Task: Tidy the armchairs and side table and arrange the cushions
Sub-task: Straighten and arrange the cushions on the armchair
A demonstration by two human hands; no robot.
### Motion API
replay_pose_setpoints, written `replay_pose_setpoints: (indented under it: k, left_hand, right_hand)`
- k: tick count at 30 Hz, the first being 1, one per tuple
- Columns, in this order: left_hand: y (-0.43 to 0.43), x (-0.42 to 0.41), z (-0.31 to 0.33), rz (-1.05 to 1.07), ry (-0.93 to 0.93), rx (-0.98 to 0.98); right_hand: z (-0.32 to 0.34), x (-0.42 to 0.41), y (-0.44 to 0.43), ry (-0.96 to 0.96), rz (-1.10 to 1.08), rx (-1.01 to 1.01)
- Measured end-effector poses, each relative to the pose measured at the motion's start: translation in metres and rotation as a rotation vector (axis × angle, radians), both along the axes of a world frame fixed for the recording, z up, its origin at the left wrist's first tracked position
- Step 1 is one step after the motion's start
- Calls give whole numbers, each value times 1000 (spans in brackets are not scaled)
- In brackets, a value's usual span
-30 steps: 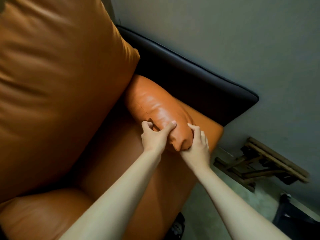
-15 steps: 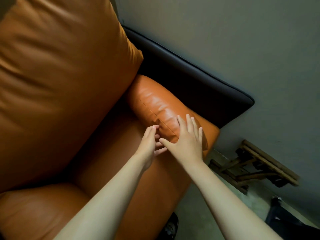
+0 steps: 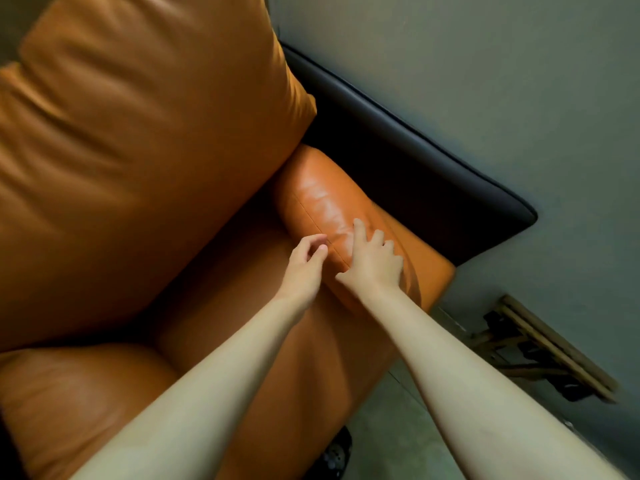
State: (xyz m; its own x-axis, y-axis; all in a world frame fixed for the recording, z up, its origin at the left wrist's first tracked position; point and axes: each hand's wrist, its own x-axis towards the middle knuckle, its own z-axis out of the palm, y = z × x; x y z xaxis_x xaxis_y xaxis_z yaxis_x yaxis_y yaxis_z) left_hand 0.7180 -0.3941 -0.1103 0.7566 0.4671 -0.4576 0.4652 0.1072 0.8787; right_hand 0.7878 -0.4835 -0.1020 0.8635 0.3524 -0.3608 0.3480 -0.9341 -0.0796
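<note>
Saw a big orange back cushion (image 3: 138,150) leaning in the armchair (image 3: 214,282), with a small orange cushion (image 3: 322,206) lying along the dark armrest (image 3: 433,188). Found the right grip (image 3: 375,265) released, fingers flat on the small cushion, and the left grip (image 3: 304,268) loosely curled just beside it, grasping nothing.

Your right hand (image 3: 375,261) covers part of the armrest cushion (image 3: 322,199). The back cushion (image 3: 138,150) is blurred and cut off at the frame's top and left. A dark object (image 3: 334,455) at bottom centre is unidentifiable.
</note>
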Motion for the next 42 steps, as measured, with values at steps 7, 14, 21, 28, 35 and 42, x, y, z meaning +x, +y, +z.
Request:
replay_pose_setpoints:
  k: [7,14,21,28,35,42]
  left_hand:
    - [-26,17,1,-112,45,268]
    - [-27,36,7,-298,113,461]
    - [-14,55,-7,-529,119,577]
    - [-20,62,-20,-471,111,629]
    - [-10,54,-24,-554,105,736]
    - [27,66,-13,-510,216,1195]
  right_hand:
    - [3,13,-19,-94,84,83]
    - [14,34,-54,-98,96,114]
    - [12,39,-108,-20,60,118]
    - [-7,22,-90,-39,-40,37]
    - [-15,30,-54,-81,-31,12]
    - [-17,42,-24,-69,43,4]
